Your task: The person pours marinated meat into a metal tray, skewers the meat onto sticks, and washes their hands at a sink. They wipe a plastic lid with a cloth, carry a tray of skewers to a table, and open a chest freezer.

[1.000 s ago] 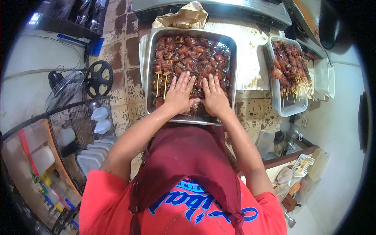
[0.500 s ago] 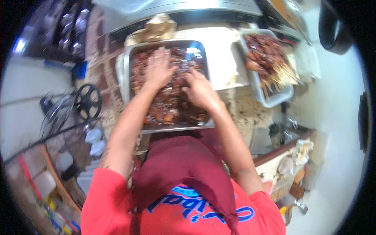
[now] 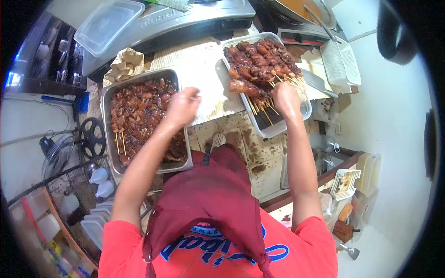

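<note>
Skewers (image 3: pixel 264 58) are lying heaped in the tub (image 3: pixel 273 131), and the right hand (image 3: pixel 286 98) is resting at their stick ends, fingers bunched; whether it is pinching any, I cannot tell. The left hand (image 3: pixel 183 109) is hanging by the pan's (image 3: pixel 174 78) edge, loosely curled, holding nothing I can see. Handling sticks seems to be the step in hand; lifting one would be calling for a firm pinch on bare wood. I am counting one tub, one pan, two sticks (image 3: pixel 124 143) showing there, one paper (image 3: pixel 125 65), one lid (image 3: pixel 109 25); the tub's heap is overlapping too much for counting.
</note>
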Tool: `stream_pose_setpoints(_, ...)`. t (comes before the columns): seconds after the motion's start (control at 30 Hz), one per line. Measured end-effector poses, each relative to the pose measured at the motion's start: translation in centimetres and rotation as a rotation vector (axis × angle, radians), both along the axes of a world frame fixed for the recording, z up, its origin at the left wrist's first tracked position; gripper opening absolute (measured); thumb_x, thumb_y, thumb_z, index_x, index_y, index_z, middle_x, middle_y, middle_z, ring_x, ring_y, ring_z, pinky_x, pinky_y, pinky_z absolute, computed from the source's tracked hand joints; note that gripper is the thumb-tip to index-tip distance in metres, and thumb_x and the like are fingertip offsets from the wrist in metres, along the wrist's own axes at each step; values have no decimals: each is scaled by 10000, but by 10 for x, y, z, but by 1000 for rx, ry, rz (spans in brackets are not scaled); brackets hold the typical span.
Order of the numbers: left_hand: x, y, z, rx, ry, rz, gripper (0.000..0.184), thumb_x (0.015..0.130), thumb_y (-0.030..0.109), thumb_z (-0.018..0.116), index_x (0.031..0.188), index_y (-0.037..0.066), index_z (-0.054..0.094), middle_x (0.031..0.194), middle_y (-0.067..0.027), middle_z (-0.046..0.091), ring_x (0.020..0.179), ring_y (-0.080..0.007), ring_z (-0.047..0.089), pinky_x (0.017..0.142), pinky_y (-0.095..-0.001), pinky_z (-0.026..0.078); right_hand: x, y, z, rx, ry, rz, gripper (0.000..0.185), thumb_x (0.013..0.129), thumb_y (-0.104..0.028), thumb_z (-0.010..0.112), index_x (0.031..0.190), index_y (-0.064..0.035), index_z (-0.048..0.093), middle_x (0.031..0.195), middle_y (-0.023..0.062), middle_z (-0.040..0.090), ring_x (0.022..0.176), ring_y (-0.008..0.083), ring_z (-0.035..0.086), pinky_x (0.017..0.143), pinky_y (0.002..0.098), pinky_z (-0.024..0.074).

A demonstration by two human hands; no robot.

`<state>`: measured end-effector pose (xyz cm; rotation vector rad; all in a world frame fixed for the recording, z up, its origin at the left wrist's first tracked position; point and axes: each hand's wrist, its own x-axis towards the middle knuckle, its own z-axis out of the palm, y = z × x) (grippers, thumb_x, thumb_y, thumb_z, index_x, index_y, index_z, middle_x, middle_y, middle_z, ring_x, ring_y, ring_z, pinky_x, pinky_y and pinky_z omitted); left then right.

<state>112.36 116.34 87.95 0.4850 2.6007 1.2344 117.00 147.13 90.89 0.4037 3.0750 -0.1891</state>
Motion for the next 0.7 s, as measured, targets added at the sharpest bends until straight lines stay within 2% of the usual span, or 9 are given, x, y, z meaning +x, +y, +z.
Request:
stream_pose_setpoints(0.07, 14, 54, -4, 97, -122, -104, 268, 825, 161, 598, 1024, -18, 611, 953, -155, 652, 875, -230, 629, 786, -333, 495, 0, 6, -1, -101, 26, 2, 167, 756, -170, 638, 719, -8, 658, 731, 210, 622, 736, 362, 623, 674, 456, 477)
stream_pose_setpoints(0.1, 22, 76, 1, 186, -119, -121, 212, 799, 142, 590, 948, -1, 637, 867, -184, 649, 812, -271, 641, 748, -350, 499, 0, 8, 0, -151, 38, 3, 165, 756, -167, 637, 714, -10, 658, 701, 209, 617, 722, 360, 621, 667, 453, 474)
stream_pose_setpoints(0.13, 26, 95, 2, 238, -178, -138, 218, 794, 146, 596, 946, -4, 639, 858, -177, 650, 802, -259, 641, 736, -348, 495, 4, 12, 7, -299, 85, 8, 193, 764, -187, 648, 723, 1, 659, 632, 198, 598, 632, 334, 616, 614, 420, 466)
stream_pose_setpoints(0.23, 33, 130, 20, 376, -451, -130, 238, 823, 194, 611, 968, 9, 648, 797, -87, 641, 716, -155, 582, 653, -289, 464, 26, 13, 21, -606, 81, -155, 210, 767, -203, 662, 786, 6, 669, 612, 189, 586, 560, 266, 590, 578, 381, 451)
stream_pose_setpoints(0.27, 35, 136, 32, 430, -569, -91, 248, 838, 212, 614, 991, 19, 645, 779, -44, 620, 665, -106, 532, 601, -254, 436, 35, 9, 17, -739, 145, -218, 227, 771, -211, 667, 833, 6, 672, 575, 167, 572, 512, 198, 542, 550, 335, 436)
stream_pose_setpoints(0.37, 44, 135, 47, 614, -754, -20, 244, 862, 242, 613, 1008, 49, 647, 749, 22, 592, 605, -31, 458, 530, -190, 378, 51, -26, 39, -724, 82, -193, 184, 775, -162, 665, 852, 5, 672, 624, 147, 599, 549, 179, 548, 559, 313, 431)
stream_pose_setpoints(0.47, 53, 99, 31, 751, -698, 66, 193, 860, 167, 614, 971, 10, 629, 775, 22, 592, 660, -43, 485, 588, -199, 408, 60, -75, 12, -971, 305, -107, 141, 779, -112, 665, 863, 2, 670, 666, 119, 597, 589, 155, 539, 575, 291, 425)
stream_pose_setpoints(0.63, 66, -8, 17, 673, -407, 260, 103, 866, 111, 579, 831, 14, 583, 747, 5, 566, 701, -59, 498, 653, -212, 421, 55, -182, -5, -1223, 148, 55, 131, 773, -101, 674, 844, 9, 668, 694, 118, 596, 607, 188, 548, 588, 297, 433)
stream_pose_setpoints(0.7, 72, -60, 19, 446, -348, 303, 106, 855, 109, 574, 805, 18, 557, 730, 9, 544, 696, -51, 486, 627, -209, 409, 54, -231, -34, -1315, 44, 6, 154, 761, -123, 684, 867, -11, 678, 686, 115, 599, 614, 183, 559, 589, 308, 439)
